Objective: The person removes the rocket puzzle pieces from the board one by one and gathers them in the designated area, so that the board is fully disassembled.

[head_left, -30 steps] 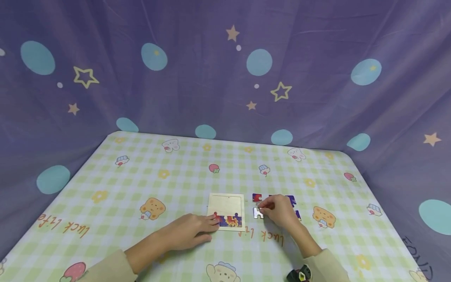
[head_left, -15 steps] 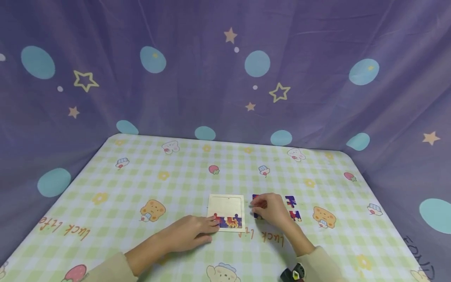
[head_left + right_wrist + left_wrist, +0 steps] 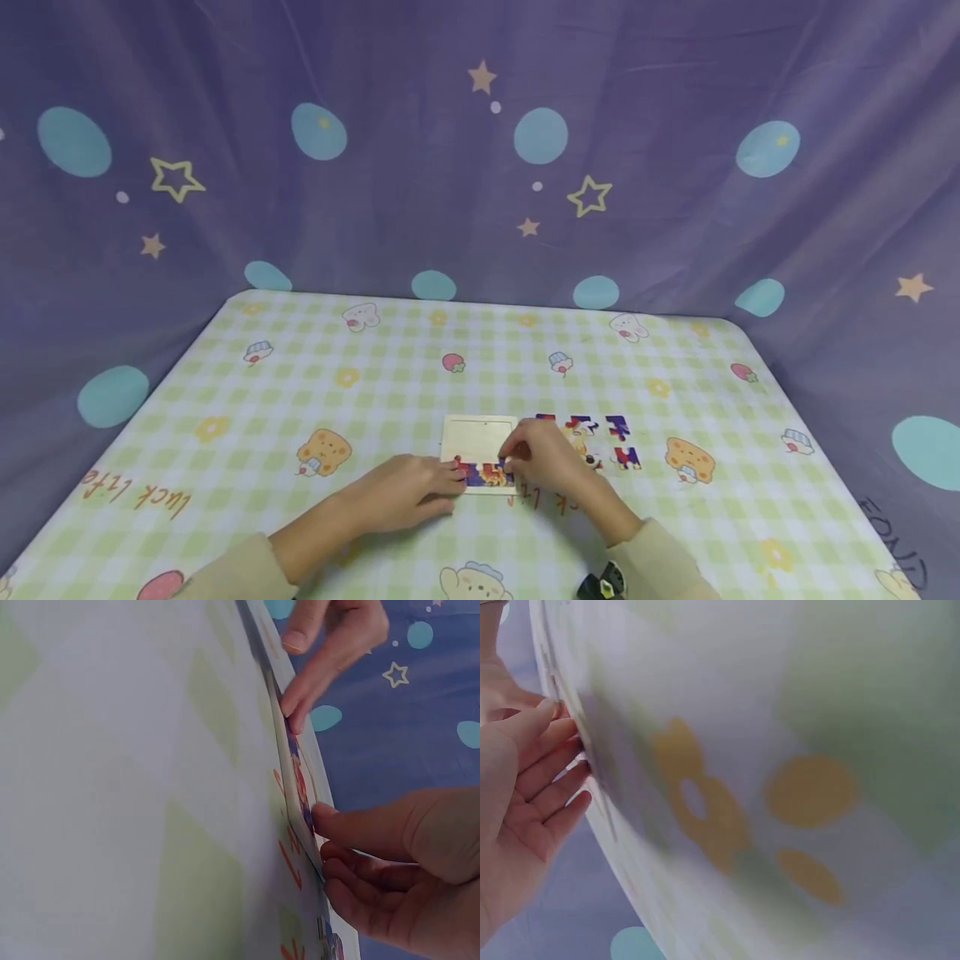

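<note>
A pale square wooden puzzle tray (image 3: 480,427) lies on the tabletop, with joined red, purple and yellow jigsaw pieces (image 3: 491,475) along its near side. My left hand (image 3: 414,492) rests its extended fingers on the tray's near left part; in the left wrist view the left hand (image 3: 544,769) shows a bare palm. At the tray's right edge is my right hand (image 3: 551,458). In the right wrist view the right hand's thumb (image 3: 337,821) touches the right end of the joined pieces, its fingers bent beside the tray edge. Cannot tell whether a piece sits between them.
Several loose jigsaw pieces (image 3: 618,427) lie right of the tray, partly hidden by the right hand. A dark object (image 3: 602,583) is at the right sleeve. The checked tablecloth (image 3: 397,383) reaches back to a purple curtain (image 3: 420,167).
My right hand has moved left from the loose pieces to the tray's right edge, uncovering pieces behind it. The left hand stays on the tray.
</note>
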The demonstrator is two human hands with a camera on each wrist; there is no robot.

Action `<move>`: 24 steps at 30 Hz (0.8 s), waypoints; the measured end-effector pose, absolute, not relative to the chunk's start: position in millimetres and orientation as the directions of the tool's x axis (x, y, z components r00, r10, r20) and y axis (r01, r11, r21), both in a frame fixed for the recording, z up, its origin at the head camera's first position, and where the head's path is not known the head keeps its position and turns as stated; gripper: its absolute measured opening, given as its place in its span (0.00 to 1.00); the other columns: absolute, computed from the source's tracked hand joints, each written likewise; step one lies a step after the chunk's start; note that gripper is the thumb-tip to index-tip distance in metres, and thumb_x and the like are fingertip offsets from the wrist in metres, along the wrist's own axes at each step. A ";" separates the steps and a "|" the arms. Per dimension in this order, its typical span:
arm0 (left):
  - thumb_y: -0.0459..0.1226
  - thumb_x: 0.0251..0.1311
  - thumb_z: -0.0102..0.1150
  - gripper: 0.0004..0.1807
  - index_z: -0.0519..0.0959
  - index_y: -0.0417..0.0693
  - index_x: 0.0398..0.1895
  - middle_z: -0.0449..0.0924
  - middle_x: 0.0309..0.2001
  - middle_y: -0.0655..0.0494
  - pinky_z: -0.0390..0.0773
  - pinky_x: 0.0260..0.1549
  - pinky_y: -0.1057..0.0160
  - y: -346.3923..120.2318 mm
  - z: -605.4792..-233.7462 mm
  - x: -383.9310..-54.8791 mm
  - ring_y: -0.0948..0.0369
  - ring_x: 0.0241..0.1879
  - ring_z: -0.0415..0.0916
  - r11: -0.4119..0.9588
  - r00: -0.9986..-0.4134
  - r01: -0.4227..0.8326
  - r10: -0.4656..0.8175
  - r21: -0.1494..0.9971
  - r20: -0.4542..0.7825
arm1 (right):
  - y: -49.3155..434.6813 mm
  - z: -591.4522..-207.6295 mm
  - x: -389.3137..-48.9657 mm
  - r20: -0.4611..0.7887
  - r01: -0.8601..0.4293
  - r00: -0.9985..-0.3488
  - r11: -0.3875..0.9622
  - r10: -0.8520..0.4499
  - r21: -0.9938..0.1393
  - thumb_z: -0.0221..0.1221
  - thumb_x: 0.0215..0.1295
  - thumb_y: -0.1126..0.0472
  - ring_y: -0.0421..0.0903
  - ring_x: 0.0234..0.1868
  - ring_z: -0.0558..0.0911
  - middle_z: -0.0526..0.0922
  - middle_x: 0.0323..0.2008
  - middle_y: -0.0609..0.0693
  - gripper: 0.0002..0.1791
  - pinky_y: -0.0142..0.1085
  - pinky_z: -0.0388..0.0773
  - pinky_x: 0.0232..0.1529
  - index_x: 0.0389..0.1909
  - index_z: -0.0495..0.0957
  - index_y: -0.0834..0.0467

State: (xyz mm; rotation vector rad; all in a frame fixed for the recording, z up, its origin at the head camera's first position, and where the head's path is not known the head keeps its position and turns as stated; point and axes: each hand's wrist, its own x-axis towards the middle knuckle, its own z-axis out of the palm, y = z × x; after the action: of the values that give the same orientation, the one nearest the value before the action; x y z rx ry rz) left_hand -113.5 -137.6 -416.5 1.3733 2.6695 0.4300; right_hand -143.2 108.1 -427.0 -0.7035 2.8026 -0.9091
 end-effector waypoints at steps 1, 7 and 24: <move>0.43 0.65 0.56 0.14 0.83 0.50 0.49 0.84 0.52 0.57 0.78 0.59 0.53 -136.1 -415.9 -114.4 0.58 0.55 0.81 0.546 -0.580 0.787 0.814 0.288 0.042 | 107.6 -426.9 -143.2 0.035 -0.404 -0.882 0.714 -0.470 -0.571 0.68 0.54 0.66 0.36 0.28 0.73 0.79 0.27 0.45 0.04 0.24 0.71 0.28 0.30 0.85 0.56; 0.41 0.62 0.60 0.06 0.85 0.53 0.33 0.85 0.32 0.66 0.80 0.54 0.58 -127.0 -412.2 -120.7 0.70 0.34 0.80 0.526 -0.570 0.806 0.814 0.271 0.113 | 106.3 -427.4 -145.1 0.046 -0.434 -0.867 0.707 -0.496 -0.559 0.70 0.51 0.65 0.35 0.27 0.73 0.78 0.27 0.45 0.05 0.24 0.71 0.28 0.28 0.84 0.57; 0.45 0.65 0.55 0.23 0.75 0.49 0.61 0.74 0.64 0.51 0.75 0.62 0.55 -120.9 -413.8 -113.6 0.54 0.64 0.73 0.530 -0.543 0.815 0.840 0.234 -0.012 | 105.3 -424.6 -147.7 0.005 -0.395 -0.879 0.722 -0.477 -0.568 0.71 0.50 0.66 0.36 0.26 0.71 0.77 0.26 0.45 0.06 0.24 0.70 0.27 0.26 0.82 0.56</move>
State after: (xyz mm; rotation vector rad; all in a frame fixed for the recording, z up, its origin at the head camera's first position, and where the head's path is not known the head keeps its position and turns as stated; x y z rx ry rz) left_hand -113.6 -120.9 -413.8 1.4334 2.6390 0.3051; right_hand -147.7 105.3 -424.6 -0.7086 2.7822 -0.8685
